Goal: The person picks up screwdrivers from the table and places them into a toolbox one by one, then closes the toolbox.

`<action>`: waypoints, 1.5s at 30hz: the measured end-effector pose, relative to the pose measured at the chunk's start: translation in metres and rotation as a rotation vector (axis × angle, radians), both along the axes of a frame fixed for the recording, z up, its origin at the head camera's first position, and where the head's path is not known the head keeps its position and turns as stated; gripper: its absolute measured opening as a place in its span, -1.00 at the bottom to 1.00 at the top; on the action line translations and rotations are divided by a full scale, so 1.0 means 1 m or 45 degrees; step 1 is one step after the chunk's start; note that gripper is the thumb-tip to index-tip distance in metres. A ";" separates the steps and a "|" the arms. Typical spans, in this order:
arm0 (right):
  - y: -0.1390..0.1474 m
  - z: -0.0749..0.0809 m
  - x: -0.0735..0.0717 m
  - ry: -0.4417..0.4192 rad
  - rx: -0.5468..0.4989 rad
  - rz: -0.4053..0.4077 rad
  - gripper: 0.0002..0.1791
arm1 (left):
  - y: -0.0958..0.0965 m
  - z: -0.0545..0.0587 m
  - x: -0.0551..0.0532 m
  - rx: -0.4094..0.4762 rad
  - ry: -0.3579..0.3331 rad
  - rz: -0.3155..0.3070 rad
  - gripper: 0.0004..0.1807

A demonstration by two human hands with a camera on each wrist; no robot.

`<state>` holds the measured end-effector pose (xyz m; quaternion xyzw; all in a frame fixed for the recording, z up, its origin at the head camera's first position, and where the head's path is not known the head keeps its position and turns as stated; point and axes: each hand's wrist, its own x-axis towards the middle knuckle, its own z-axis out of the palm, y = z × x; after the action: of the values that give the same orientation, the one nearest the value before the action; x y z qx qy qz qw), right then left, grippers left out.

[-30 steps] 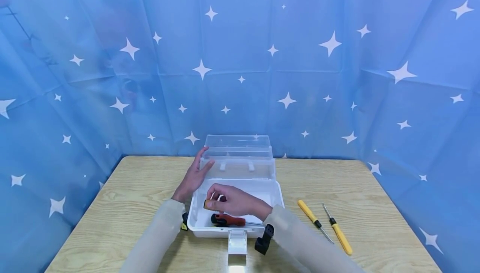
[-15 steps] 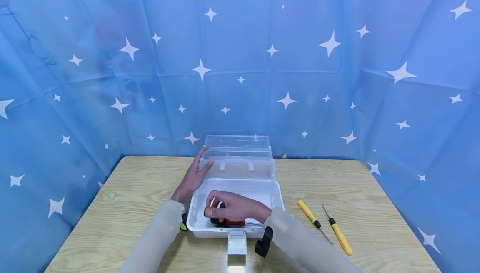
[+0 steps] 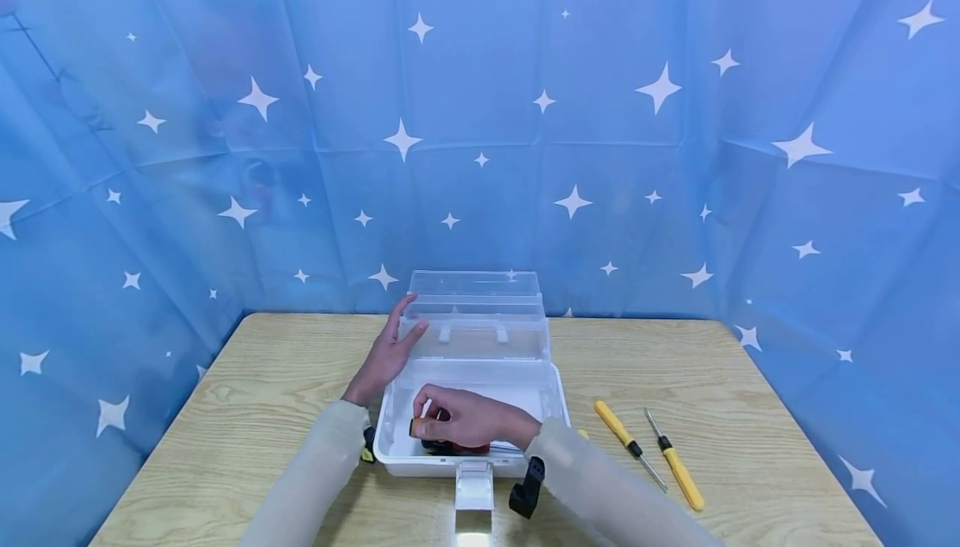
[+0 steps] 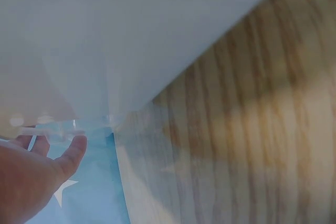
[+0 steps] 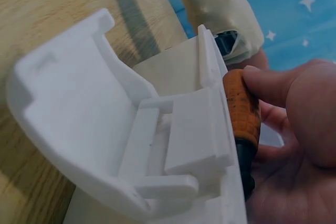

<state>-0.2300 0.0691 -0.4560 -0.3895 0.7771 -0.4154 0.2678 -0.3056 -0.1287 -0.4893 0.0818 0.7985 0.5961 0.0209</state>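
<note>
A white toolbox (image 3: pixel 557 388) stands on the table with its clear lid (image 3: pixel 480 338) raised at the back. My left hand (image 3: pixel 386 359) touches the lid's left edge, fingers extended and thumb spread; its thumb and fingers also show at that edge in the left wrist view. My right hand (image 3: pixel 468 418) is over the box interior, pinching the orange handle of a screwdriver (image 5: pixel 244 109) just inside the front wall. A black collar shows below the handle; the shaft is hidden. Under this hand lies a red-and-black screwdriver (image 3: pixel 468 449), partly covered.
Two yellow-handled screwdrivers (image 3: pixel 617 424) (image 3: pixel 682 474) lie on the wooden table (image 3: pixel 270 388) right of the box. An open white latch (image 3: pixel 474 490) hangs from the box front. Behind the table hangs a blue star-patterned curtain (image 3: pixel 480 113).
My right hand has lowered slightly toward the box front with the orange-handled screwdriver, covering more of the red-and-black one. My left hand stays at the lid.
</note>
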 end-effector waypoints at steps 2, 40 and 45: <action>0.000 -0.002 0.000 0.013 0.002 0.002 -0.88 | 0.000 0.000 0.000 0.001 -0.004 -0.002 -0.32; 0.001 -0.015 0.003 0.048 0.101 -0.156 -0.86 | 0.002 0.010 0.005 -0.005 -0.056 -0.010 -0.29; 0.001 -0.014 0.004 0.037 0.088 -0.169 -0.86 | 0.000 -0.001 0.000 0.006 -0.049 -0.002 -0.26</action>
<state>-0.2263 0.0701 -0.4700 -0.3335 0.8191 -0.3994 0.2416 -0.3059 -0.1286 -0.4901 0.0709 0.7966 0.5993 0.0364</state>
